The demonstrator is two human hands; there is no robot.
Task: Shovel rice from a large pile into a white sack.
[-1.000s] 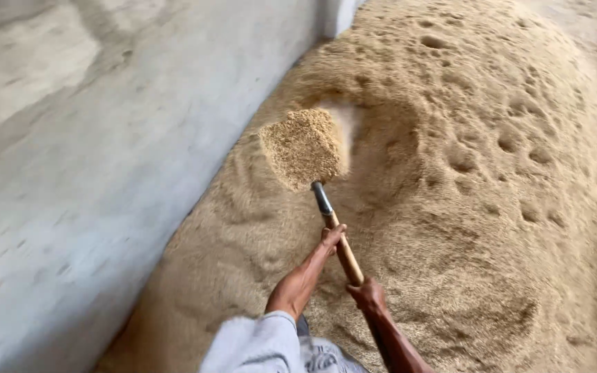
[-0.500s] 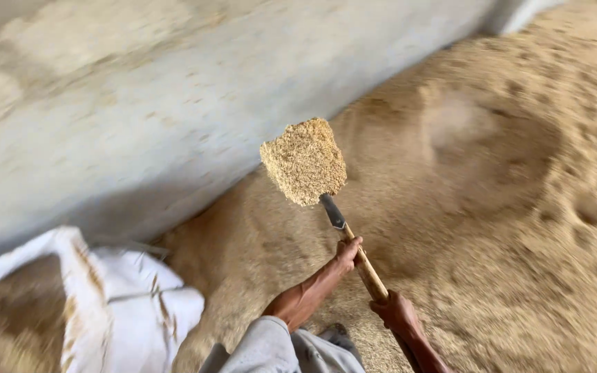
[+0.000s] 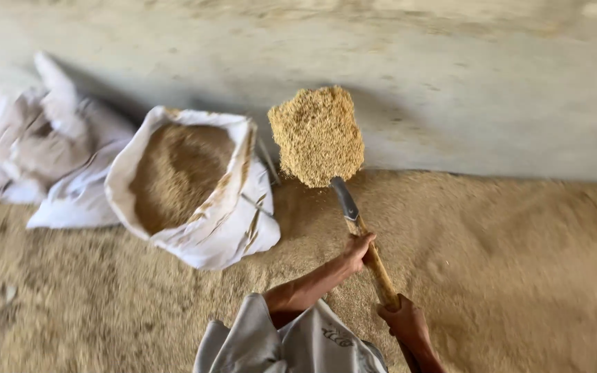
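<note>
A wide bed of loose grain (image 3: pixel 492 276) is being spread across the floor against a grey wall (image 3: pixel 450 83), and an open white sack (image 3: pixel 195 200), already well filled, is being kept propped at the left, with a slumped second sack (image 3: pixel 43 145) farther left. A heaped shovel (image 3: pixel 318 135) is being held aloft just right of the open sack's mouth. The wooden handle is being wrapped fully by the left hand (image 3: pixel 358 250) higher up and the right hand (image 3: pixel 402 321) at its near end. Grain is likely being risked over the blade's edges if tilted, or past the sack's soft rim.
</note>
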